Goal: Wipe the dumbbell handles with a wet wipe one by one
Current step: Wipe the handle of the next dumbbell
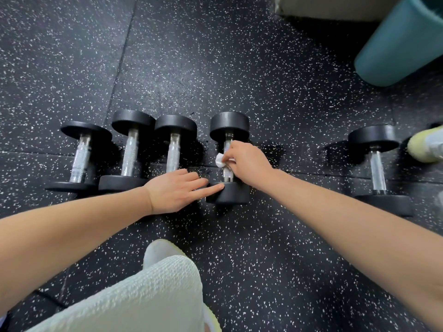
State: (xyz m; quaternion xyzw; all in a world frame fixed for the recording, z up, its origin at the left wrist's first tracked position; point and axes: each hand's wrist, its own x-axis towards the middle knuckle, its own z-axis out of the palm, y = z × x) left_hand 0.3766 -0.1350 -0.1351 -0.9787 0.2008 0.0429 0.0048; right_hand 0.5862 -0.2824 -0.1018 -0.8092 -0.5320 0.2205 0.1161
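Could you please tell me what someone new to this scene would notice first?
The right hand at centre pinches a wet wipe against the handle of the fourth dumbbell from the left, while the left hand rests straight fingers on its near weight. The row of five dumbbells lies on a speckled black floor, with a teal bin at upper right.

Mid part of fourth handle hidden under right hand. Most of wipe tucked under its fingers; only white crumple shows. Near head of third dumbbell covered by left hand. Teal bin cut by top and right edges. Far shoe cut by right edge. Beige block cut by top edge, kind unclear. Near shoe half hidden behind trouser leg. Both forearms run off frame.
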